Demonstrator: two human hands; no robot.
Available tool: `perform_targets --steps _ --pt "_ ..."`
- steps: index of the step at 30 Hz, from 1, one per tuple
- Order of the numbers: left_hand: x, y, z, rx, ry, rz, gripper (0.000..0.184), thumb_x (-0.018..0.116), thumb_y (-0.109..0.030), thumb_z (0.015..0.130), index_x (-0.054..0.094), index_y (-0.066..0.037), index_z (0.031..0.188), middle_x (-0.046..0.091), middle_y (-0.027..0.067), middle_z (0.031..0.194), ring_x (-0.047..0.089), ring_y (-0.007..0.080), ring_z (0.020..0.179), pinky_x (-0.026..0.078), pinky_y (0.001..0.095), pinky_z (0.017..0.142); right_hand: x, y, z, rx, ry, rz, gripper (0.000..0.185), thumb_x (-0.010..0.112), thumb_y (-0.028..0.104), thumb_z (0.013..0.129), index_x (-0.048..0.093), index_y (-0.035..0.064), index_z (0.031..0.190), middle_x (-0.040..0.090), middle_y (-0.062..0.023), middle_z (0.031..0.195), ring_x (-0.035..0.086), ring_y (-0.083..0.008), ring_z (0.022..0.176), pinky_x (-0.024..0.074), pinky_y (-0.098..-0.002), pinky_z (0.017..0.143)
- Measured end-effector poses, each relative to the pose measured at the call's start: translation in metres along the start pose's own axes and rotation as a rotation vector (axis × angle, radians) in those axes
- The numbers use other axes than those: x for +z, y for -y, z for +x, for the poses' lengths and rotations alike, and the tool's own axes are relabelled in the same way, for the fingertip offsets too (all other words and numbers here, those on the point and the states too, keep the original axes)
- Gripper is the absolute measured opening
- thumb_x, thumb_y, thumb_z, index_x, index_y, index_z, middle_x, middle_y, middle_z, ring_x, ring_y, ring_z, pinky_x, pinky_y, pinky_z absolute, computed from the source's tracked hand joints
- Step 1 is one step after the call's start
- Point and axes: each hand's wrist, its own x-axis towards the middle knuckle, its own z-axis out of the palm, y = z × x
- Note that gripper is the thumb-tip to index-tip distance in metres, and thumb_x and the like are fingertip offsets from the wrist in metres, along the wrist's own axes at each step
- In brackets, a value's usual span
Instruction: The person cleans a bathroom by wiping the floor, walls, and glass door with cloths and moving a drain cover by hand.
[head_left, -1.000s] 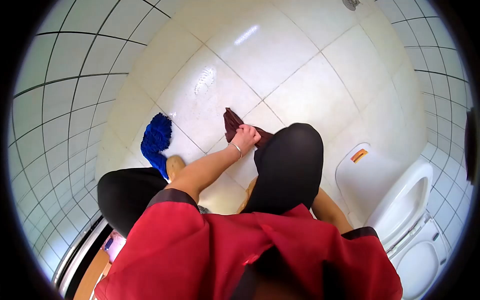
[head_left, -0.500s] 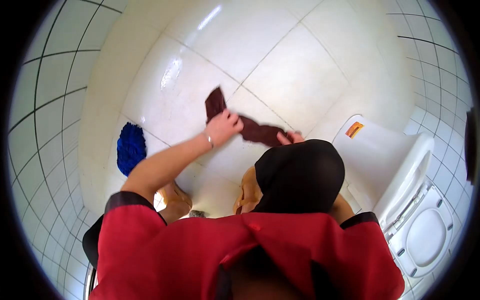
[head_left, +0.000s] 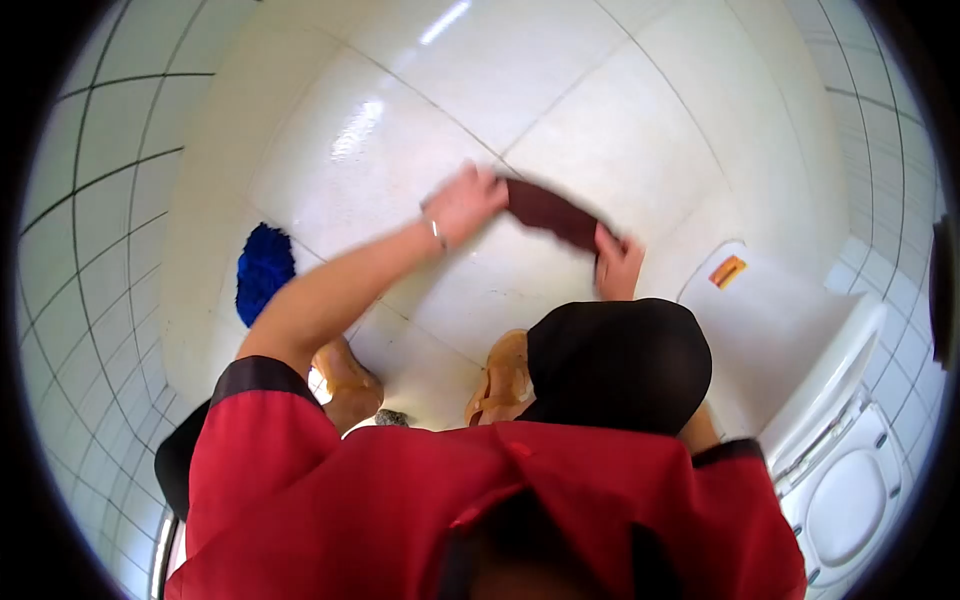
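Note:
A dark brown cloth [head_left: 553,213] stretches between my two hands above the pale floor tiles. My left hand [head_left: 466,204] is closed on its left end, the fingers a little blurred. At the right end my right hand [head_left: 618,262] grips the cloth, with the thumb on top, just beyond my right knee. A bracelet circles my left wrist. On the floor left of my left forearm lies a blue shaggy cloth or mop head [head_left: 265,272], partly hidden by the arm.
A white toilet [head_left: 830,375] with its lid raised stands at the right, its base carrying an orange label [head_left: 727,271]. White tiled walls [head_left: 110,230] rise on both sides. My sandalled feet [head_left: 503,375] are on the floor, near a small grey object [head_left: 391,417].
My right hand has come into view from behind the knee and taken the cloth's right end. The cloth has gone from bunched to stretched, and both hands have moved forward with it.

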Motion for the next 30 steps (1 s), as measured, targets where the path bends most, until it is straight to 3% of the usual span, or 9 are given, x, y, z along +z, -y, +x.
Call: perform_targets --steps 2,7,9,12,18,23,27,29,30 --pt "0.038 -0.017 -0.049 0.203 0.077 0.041 0.025 0.050 -0.012 0.071 0.049 -0.006 0.096 0.048 0.0112 0.087 0.049 0.0269 0.082 0.047 0.0349 0.067 -0.029 0.030 -0.035 1.044 0.464 0.660 0.037 0.066 0.028 0.077 0.059 0.0137 0.110 0.054 -0.0149 0.084 0.053 -0.0314 0.075 0.0423 -0.0418 0.069" --pt "0.031 -0.025 0.030 0.486 -0.179 0.008 0.009 0.052 -0.019 0.071 0.055 -0.010 0.074 0.050 0.0054 0.082 0.049 0.0208 0.085 0.042 0.0315 0.070 -0.060 0.062 0.007 0.860 0.797 0.171 0.038 0.064 0.022 0.076 0.058 0.0125 0.112 0.052 -0.0158 0.088 0.051 -0.0318 0.080 0.0412 -0.0406 0.074" --pt "-0.004 -0.007 0.106 0.280 -0.208 0.355 0.010 0.054 -0.018 0.070 0.061 -0.011 0.067 0.056 0.0055 0.074 0.053 0.0203 0.081 0.043 0.0326 0.067 0.002 0.010 0.013 -0.124 0.062 -0.228 0.035 0.061 0.016 0.073 0.059 0.0095 0.107 0.048 -0.0153 0.085 0.047 -0.0280 0.079 0.0390 -0.0373 0.072" --pt "-0.061 0.101 0.152 -0.092 -0.315 0.256 0.014 0.056 -0.013 0.069 0.063 -0.008 0.080 0.060 0.0120 0.081 0.055 0.0301 0.086 0.047 0.0405 0.071 0.035 0.037 0.158 -0.015 -0.091 -0.148 0.044 0.054 0.006 0.072 0.055 0.0146 0.115 0.044 -0.0173 0.089 0.043 -0.0318 0.086 0.0368 -0.0400 0.077" --pt "-0.059 0.172 -0.054 -0.509 -0.246 0.346 0.033 0.048 -0.012 0.078 0.051 -0.014 0.110 0.049 0.0115 0.106 0.046 0.0339 0.097 0.049 0.0390 0.072 0.085 0.153 0.205 -0.498 0.087 -0.023 0.038 0.055 0.009 0.074 0.060 0.0243 0.109 0.048 -0.0153 0.081 0.047 -0.0330 0.076 0.0398 -0.0409 0.066" --pt "0.040 0.035 -0.172 -0.277 -0.248 0.158 0.033 0.049 -0.011 0.072 0.052 -0.007 0.105 0.048 0.0095 0.095 0.045 0.0302 0.090 0.049 0.0346 0.070 0.021 0.122 0.059 -0.711 0.381 -0.063 0.038 0.059 0.014 0.073 0.060 0.0247 0.109 0.050 -0.0132 0.087 0.049 -0.0312 0.081 0.0394 -0.0388 0.069" --pt "-0.009 0.035 -0.220 -0.220 -0.196 -0.220 0.040 0.052 -0.019 0.079 0.049 -0.017 0.118 0.040 0.0166 0.124 0.042 0.0366 0.108 0.042 0.0391 0.088 -0.001 0.136 0.073 -0.887 0.557 -0.137 0.042 0.059 0.025 0.075 0.054 0.0182 0.116 0.049 -0.0137 0.104 0.048 -0.0294 0.093 0.0381 -0.0411 0.076" --pt "-0.071 0.060 -0.275 -0.340 0.043 -0.129 0.043 0.058 -0.022 0.076 0.050 -0.015 0.118 0.038 0.0169 0.128 0.044 0.0361 0.108 0.040 0.0382 0.090 -0.013 0.194 0.095 -1.155 0.515 -0.025 0.046 0.058 0.026 0.075 0.051 0.0153 0.119 0.047 -0.0123 0.113 0.046 -0.0261 0.102 0.0373 -0.0401 0.080" --pt "-0.111 0.060 -0.295 -0.912 0.120 -0.568 0.045 0.061 -0.017 0.073 0.049 -0.012 0.117 0.042 0.0172 0.124 0.048 0.0336 0.105 0.041 0.0360 0.089 -0.013 0.227 0.103 -1.298 0.534 0.106 0.048 0.058 0.026 0.075 0.049 0.0135 0.121 0.045 -0.0113 0.120 0.045 -0.0236 0.109 0.0366 -0.0390 0.083"
